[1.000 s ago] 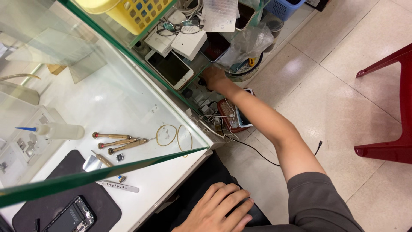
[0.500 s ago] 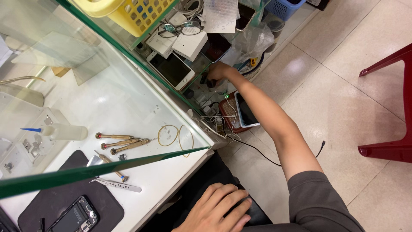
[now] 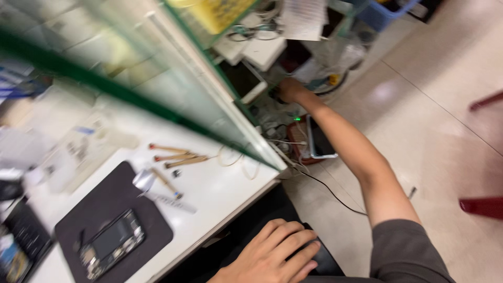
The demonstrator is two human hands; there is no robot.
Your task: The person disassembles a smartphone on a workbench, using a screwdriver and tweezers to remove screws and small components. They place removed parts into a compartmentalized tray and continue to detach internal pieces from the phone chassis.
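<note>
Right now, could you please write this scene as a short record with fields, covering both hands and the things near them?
right hand: stretched out and down into a pile of cables and devices on the floor beside the desk; whether it holds anything cannot be told
left hand: lying flat on a dark lap, holding nothing
desk: white, with a glass pane above it
black mat: carries an opened phone
screwdrivers: three with wooden handles, lying side by side
picture: blurred

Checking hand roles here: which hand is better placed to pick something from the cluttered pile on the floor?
Right. The right hand is already stretched into the floor clutter; the left hand rests on the lap.
</note>
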